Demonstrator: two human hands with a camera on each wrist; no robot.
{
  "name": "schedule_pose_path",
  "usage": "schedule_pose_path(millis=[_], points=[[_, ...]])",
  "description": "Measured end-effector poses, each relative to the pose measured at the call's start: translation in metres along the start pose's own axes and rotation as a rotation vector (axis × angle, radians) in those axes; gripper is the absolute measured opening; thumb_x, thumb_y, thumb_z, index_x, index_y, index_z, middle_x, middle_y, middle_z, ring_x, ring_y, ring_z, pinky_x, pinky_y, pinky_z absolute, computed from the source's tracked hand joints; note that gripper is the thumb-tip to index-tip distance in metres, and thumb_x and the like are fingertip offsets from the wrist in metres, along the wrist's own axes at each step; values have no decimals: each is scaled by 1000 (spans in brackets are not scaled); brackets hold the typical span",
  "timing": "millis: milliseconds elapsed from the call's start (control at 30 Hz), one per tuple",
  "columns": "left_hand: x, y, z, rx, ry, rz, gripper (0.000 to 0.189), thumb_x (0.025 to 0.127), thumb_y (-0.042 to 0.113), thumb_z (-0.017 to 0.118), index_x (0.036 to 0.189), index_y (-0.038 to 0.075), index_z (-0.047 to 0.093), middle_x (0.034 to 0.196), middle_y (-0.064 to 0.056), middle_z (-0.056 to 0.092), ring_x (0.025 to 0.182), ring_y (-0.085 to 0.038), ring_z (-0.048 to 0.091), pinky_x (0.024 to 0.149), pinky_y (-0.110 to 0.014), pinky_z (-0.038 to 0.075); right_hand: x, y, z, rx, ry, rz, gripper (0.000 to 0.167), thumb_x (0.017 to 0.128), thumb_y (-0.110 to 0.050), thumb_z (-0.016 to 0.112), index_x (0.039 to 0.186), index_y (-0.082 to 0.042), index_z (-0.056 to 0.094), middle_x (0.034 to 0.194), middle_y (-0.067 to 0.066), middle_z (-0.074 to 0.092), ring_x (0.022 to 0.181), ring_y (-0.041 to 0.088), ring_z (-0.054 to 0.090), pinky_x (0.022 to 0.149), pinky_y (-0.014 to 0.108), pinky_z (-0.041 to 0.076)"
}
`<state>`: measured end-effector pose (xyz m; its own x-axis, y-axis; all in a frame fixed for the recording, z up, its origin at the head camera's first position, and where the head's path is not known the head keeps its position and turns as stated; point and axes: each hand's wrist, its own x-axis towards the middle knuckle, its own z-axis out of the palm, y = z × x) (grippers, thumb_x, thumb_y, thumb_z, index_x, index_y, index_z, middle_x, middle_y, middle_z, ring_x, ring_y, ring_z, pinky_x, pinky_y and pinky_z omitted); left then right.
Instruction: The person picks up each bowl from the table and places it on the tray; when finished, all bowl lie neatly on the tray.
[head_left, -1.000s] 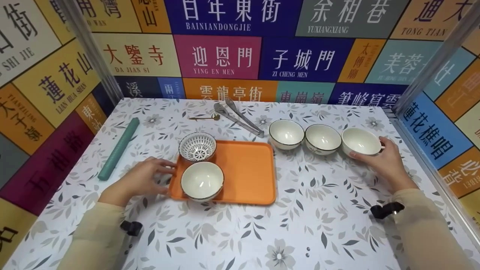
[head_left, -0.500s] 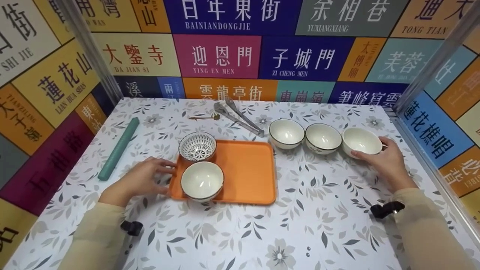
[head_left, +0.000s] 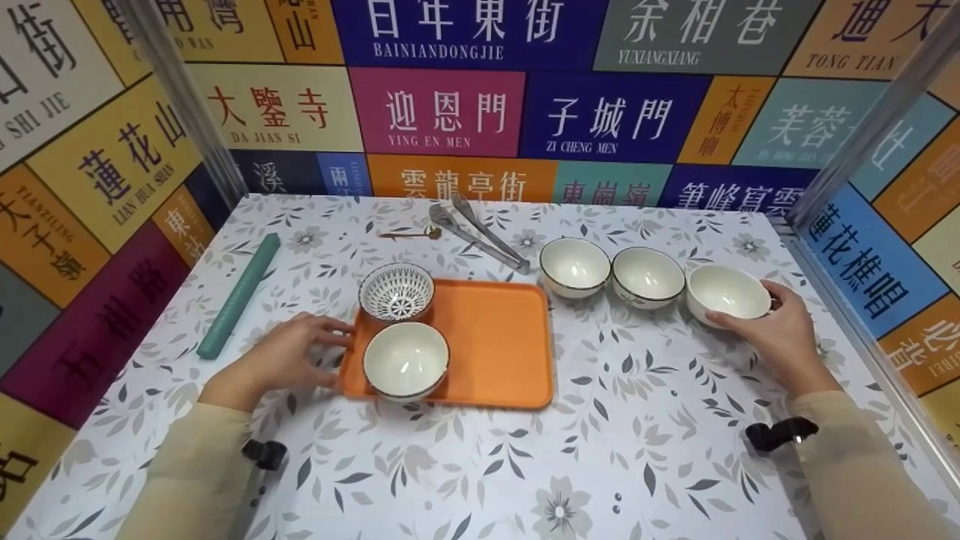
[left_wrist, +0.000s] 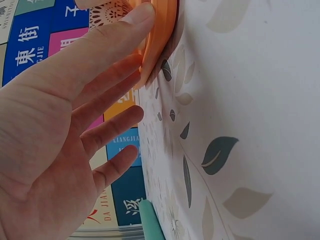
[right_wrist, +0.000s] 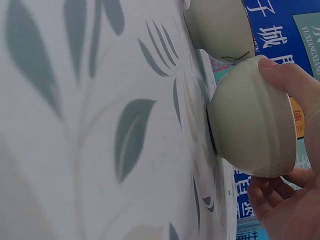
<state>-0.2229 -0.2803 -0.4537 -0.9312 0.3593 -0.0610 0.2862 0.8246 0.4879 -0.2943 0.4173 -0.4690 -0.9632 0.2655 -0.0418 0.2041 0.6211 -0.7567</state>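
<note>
In the head view my right hand point(head_left: 780, 334) grips a plain cream bowl point(head_left: 727, 292) at the right end of a row, thumb on the near side and fingers at the far right. The right wrist view shows the same bowl point(right_wrist: 252, 120) upright, close to the cloth. Two cream bowls with dark rims, a middle one point(head_left: 648, 276) and a left one point(head_left: 575, 266), stand beside it. My left hand point(head_left: 281, 356) has loosely extended fingers at the left edge of an orange tray point(head_left: 499, 345). On that tray sit a patterned bowl point(head_left: 396, 292) and a cream bowl point(head_left: 406, 361).
Metal tongs point(head_left: 480, 236) and a small gold-coloured utensil point(head_left: 410, 234) lie at the back. A green stick point(head_left: 238, 296) lies at the left. Floral cloth point(head_left: 559, 465) covers the table, and printed panels point(head_left: 435, 112) wall it in at the back and sides.
My right hand and its bowl have shifted slightly toward me and to the right. The left hand, tray and other bowls stay put.
</note>
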Motion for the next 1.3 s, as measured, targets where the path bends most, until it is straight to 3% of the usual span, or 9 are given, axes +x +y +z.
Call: schedule_pose_path(millis=[533, 600, 667, 800, 967, 1233, 1300], points=[[2, 1, 2, -36, -20, -38, 67, 67, 24, 95, 130, 24, 73, 147, 4, 62, 137, -32, 51, 115, -63, 37, -33, -6, -14, -8, -6, -40, 119, 75, -52, 89, 164, -8, 24, 160, 22, 39, 141, 38, 41, 117, 52, 39], [2, 1, 2, -41, -20, -41, 67, 67, 24, 95, 130, 23, 72, 146, 4, 62, 137, -32, 51, 115, -63, 37, -38, -9, -15, -3, -1, -55, 117, 76, -50, 89, 164, -9, 24, 160, 22, 40, 141, 38, 42, 116, 44, 42], [1, 0, 1, -44, -20, -48, 67, 67, 24, 95, 130, 24, 72, 145, 4, 63, 137, -32, 51, 115, -63, 37, -44, -14, -15, 0, 9, -81, 114, 76, -48, 90, 163, -10, 26, 157, 20, 42, 137, 34, 45, 110, 26, 44], [1, -1, 2, -26, -13, -29, 65, 68, 24, 95, 129, 23, 73, 144, 2, 63, 136, -33, 52, 114, -62, 38, -53, -26, -14, 36, 27, -146, 106, 76, -37, 92, 160, -11, 34, 147, 10, 49, 128, 20, 50, 88, 2, 41], [1, -1, 2, 14, 7, 16, 60, 69, 23, 94, 126, 19, 76, 144, -1, 63, 135, -34, 53, 114, -61, 40, -65, -43, -4, 95, 27, -225, 101, 74, -26, 95, 158, -12, 40, 143, 4, 51, 123, 9, 52, 89, 2, 41], [0, 1, 2, -8, -5, -35, 63, 68, 23, 95, 127, 22, 75, 146, 1, 62, 137, -33, 51, 116, -62, 37, -81, -75, 31, 213, -9, -394, 98, 69, -12, 97, 152, -8, 46, 144, 10, 52, 126, 4, 53, 98, 6, 42], [0, 1, 2, -6, -8, -37, 63, 68, 24, 95, 128, 23, 75, 146, 2, 61, 137, -33, 51, 116, -62, 37, -83, -82, 42, 269, -18, -437, 98, 66, -5, 97, 151, -5, 48, 144, 10, 52, 129, 8, 54, 103, 7, 42]])
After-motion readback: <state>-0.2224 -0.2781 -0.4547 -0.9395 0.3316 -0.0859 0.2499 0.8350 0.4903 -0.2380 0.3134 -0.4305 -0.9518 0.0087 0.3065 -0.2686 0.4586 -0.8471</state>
